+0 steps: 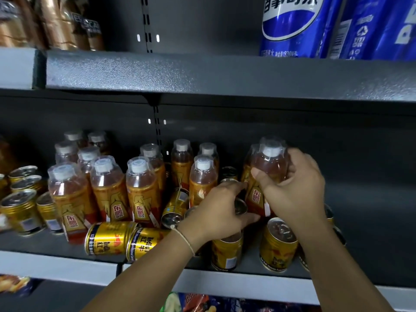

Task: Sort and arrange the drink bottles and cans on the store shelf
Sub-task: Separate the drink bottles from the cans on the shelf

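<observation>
Bottles of amber drink with grey caps, about thirteen in view, stand crowded on a dark grey shelf point(157, 264) among roughly a dozen gold cans; two gold cans point(126, 238) lie on their sides at the front. The right hand point(295, 188) curls round one upright bottle point(267, 174) towards the shelf's right. The left hand point(220, 210) rests just beside it, fingers bent over a gold can point(240, 206).

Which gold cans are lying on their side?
The two gold cans side by side at the shelf's front edge, left of the left hand; the others near them stand or only lean.
</observation>
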The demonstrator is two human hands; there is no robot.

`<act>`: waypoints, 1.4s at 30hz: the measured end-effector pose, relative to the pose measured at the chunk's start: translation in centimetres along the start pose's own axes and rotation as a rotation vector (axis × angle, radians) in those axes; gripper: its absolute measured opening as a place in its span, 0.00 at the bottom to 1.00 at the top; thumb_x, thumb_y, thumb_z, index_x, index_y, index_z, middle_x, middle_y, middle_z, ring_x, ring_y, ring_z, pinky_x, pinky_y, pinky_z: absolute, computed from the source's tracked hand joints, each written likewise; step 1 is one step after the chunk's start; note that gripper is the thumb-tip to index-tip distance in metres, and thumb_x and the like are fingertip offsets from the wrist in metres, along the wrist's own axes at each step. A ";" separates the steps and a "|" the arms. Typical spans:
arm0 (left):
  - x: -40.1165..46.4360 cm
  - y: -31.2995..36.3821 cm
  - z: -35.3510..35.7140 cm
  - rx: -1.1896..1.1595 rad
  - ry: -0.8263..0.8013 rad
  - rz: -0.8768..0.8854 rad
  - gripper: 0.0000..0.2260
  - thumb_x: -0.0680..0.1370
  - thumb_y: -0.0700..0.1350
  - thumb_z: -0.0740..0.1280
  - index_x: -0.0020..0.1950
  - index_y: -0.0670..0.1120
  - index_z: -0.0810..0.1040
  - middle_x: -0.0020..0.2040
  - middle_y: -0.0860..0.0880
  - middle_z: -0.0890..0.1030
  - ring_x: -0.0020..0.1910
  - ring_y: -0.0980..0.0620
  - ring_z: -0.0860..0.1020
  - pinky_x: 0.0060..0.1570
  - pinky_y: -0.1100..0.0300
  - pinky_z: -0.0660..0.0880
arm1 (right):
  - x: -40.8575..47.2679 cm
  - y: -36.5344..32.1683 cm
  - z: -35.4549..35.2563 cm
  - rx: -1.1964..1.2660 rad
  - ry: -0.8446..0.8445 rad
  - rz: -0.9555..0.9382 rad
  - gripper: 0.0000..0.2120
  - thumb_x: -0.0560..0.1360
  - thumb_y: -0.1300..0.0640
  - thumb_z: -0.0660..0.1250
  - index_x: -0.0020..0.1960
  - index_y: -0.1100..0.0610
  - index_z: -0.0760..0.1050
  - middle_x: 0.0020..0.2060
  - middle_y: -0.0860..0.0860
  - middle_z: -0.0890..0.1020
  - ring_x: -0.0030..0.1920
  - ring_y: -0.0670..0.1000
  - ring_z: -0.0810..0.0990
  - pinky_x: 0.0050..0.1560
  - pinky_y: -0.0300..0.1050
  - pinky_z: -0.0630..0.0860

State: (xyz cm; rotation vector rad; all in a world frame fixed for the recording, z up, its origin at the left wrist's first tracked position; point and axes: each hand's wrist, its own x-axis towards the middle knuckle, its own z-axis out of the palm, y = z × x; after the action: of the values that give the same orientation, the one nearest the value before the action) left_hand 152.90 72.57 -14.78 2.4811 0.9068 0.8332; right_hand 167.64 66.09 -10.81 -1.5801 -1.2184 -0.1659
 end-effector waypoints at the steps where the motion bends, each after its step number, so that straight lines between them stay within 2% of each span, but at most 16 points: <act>1: -0.1 0.2 -0.2 -0.057 0.014 -0.005 0.36 0.71 0.58 0.74 0.75 0.50 0.66 0.69 0.53 0.73 0.67 0.57 0.70 0.55 0.77 0.62 | 0.1 -0.8 -0.4 0.024 0.020 -0.023 0.23 0.65 0.47 0.77 0.55 0.53 0.77 0.48 0.48 0.75 0.47 0.50 0.78 0.47 0.42 0.75; 3: -0.4 0.4 -0.8 -0.190 0.041 -0.012 0.37 0.72 0.59 0.73 0.76 0.52 0.62 0.71 0.55 0.71 0.68 0.61 0.69 0.57 0.78 0.62 | -0.1 -2.5 -1.2 0.066 0.045 -0.087 0.24 0.65 0.47 0.77 0.57 0.56 0.77 0.49 0.48 0.74 0.47 0.45 0.76 0.47 0.30 0.72; 5: -0.9 0.6 -1.6 -0.303 0.069 0.003 0.37 0.72 0.59 0.73 0.76 0.54 0.61 0.71 0.57 0.71 0.68 0.64 0.69 0.64 0.71 0.67 | -0.6 -4.3 -1.8 0.097 0.045 -0.174 0.26 0.66 0.49 0.76 0.60 0.59 0.77 0.51 0.49 0.74 0.47 0.40 0.74 0.46 0.22 0.69; 7: -1.7 0.7 -2.6 -0.384 0.100 0.031 0.34 0.72 0.56 0.74 0.74 0.57 0.63 0.68 0.59 0.73 0.67 0.64 0.70 0.66 0.66 0.69 | -1.3 -6.0 -2.1 0.125 0.013 -0.254 0.29 0.67 0.51 0.76 0.64 0.60 0.75 0.53 0.51 0.75 0.48 0.39 0.74 0.48 0.21 0.70; 9: -2.7 0.6 -3.9 -0.432 0.138 0.042 0.33 0.72 0.54 0.74 0.73 0.57 0.64 0.65 0.61 0.75 0.65 0.63 0.73 0.63 0.65 0.72 | -2.1 -7.7 -2.0 0.134 -0.030 -0.311 0.31 0.68 0.51 0.76 0.68 0.59 0.73 0.55 0.50 0.75 0.51 0.36 0.74 0.51 0.22 0.70; 13: -5.7 -0.8 -6.9 -0.514 0.200 0.024 0.31 0.70 0.51 0.76 0.68 0.64 0.65 0.62 0.65 0.76 0.62 0.67 0.74 0.56 0.73 0.72 | -3.9 -11.4 -0.5 0.176 -0.096 -0.368 0.34 0.70 0.55 0.78 0.72 0.57 0.70 0.60 0.49 0.75 0.58 0.29 0.70 0.55 0.21 0.66; 15: -7.4 -1.9 -8.3 -0.515 0.240 0.015 0.33 0.68 0.51 0.77 0.68 0.64 0.65 0.62 0.68 0.75 0.62 0.68 0.73 0.55 0.76 0.70 | -5.0 -13.2 0.8 0.220 -0.148 -0.356 0.34 0.70 0.56 0.78 0.74 0.55 0.70 0.61 0.47 0.74 0.60 0.30 0.71 0.57 0.22 0.67; 19: -11.3 -4.7 -11.6 -0.505 0.302 -0.015 0.33 0.67 0.52 0.77 0.68 0.60 0.67 0.61 0.66 0.76 0.62 0.66 0.75 0.55 0.74 0.71 | -7.4 -16.9 4.1 0.280 -0.233 -0.353 0.35 0.70 0.52 0.77 0.74 0.50 0.69 0.60 0.41 0.74 0.62 0.37 0.73 0.59 0.27 0.70; 22: -14.8 -7.0 -14.6 -0.515 0.356 -0.061 0.32 0.67 0.50 0.79 0.67 0.61 0.69 0.60 0.63 0.78 0.60 0.63 0.77 0.54 0.72 0.73 | -9.3 -20.0 6.8 0.318 -0.248 -0.366 0.35 0.69 0.48 0.77 0.73 0.45 0.70 0.60 0.33 0.73 0.61 0.40 0.76 0.61 0.39 0.75; 25: -18.8 -9.5 -17.8 -0.517 0.404 -0.096 0.32 0.66 0.42 0.80 0.66 0.58 0.71 0.58 0.58 0.81 0.58 0.58 0.80 0.53 0.66 0.76 | -11.5 -23.3 9.7 0.409 -0.316 -0.322 0.35 0.67 0.45 0.77 0.71 0.42 0.70 0.62 0.39 0.78 0.61 0.43 0.79 0.60 0.50 0.79; 27: -21.7 -11.2 -20.1 -0.503 0.397 -0.128 0.33 0.65 0.41 0.80 0.65 0.57 0.72 0.55 0.58 0.81 0.55 0.58 0.81 0.49 0.67 0.77 | -13.2 -25.5 11.6 0.490 -0.375 -0.292 0.34 0.66 0.43 0.77 0.70 0.41 0.71 0.59 0.40 0.81 0.59 0.43 0.80 0.57 0.48 0.80; 29: -24.8 -12.7 -22.4 -0.458 0.374 -0.164 0.33 0.63 0.42 0.80 0.65 0.57 0.73 0.53 0.59 0.81 0.52 0.60 0.81 0.47 0.69 0.76 | -14.9 -27.7 13.5 0.598 -0.446 -0.249 0.32 0.65 0.40 0.76 0.67 0.41 0.73 0.56 0.38 0.83 0.56 0.41 0.82 0.53 0.41 0.81; 31: -27.9 -14.3 -24.5 -0.412 0.365 -0.200 0.33 0.62 0.45 0.81 0.64 0.57 0.73 0.51 0.59 0.82 0.50 0.60 0.81 0.44 0.69 0.77 | -16.6 -29.8 15.6 0.690 -0.547 -0.202 0.29 0.64 0.40 0.76 0.64 0.41 0.75 0.55 0.38 0.84 0.54 0.41 0.83 0.50 0.34 0.79; 33: -30.8 -15.9 -26.6 -0.365 0.375 -0.240 0.32 0.61 0.47 0.81 0.63 0.58 0.74 0.50 0.59 0.82 0.48 0.60 0.81 0.43 0.68 0.77 | -18.2 -31.8 17.8 0.727 -0.661 -0.168 0.24 0.65 0.44 0.77 0.59 0.35 0.76 0.52 0.38 0.84 0.52 0.41 0.84 0.45 0.32 0.79; 36: -34.8 -18.1 -29.5 -0.314 0.370 -0.302 0.33 0.61 0.49 0.81 0.63 0.60 0.74 0.50 0.58 0.83 0.47 0.59 0.82 0.47 0.60 0.80 | -20.4 -34.6 21.2 0.759 -0.783 -0.120 0.23 0.66 0.53 0.80 0.53 0.32 0.76 0.51 0.40 0.85 0.50 0.42 0.85 0.40 0.34 0.80; 42: -40.4 -22.1 -35.0 -0.246 0.375 -0.413 0.32 0.60 0.52 0.81 0.62 0.61 0.74 0.50 0.58 0.83 0.46 0.57 0.83 0.47 0.54 0.81 | -23.4 -40.1 26.9 0.841 -0.891 -0.021 0.22 0.64 0.56 0.82 0.53 0.39 0.80 0.51 0.46 0.86 0.52 0.48 0.86 0.50 0.51 0.82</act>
State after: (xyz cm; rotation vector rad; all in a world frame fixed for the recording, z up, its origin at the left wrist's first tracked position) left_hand 95.47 66.04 -15.94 1.8664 1.2958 1.1936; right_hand 114.02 68.84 -11.07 -0.8629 -1.6496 1.0151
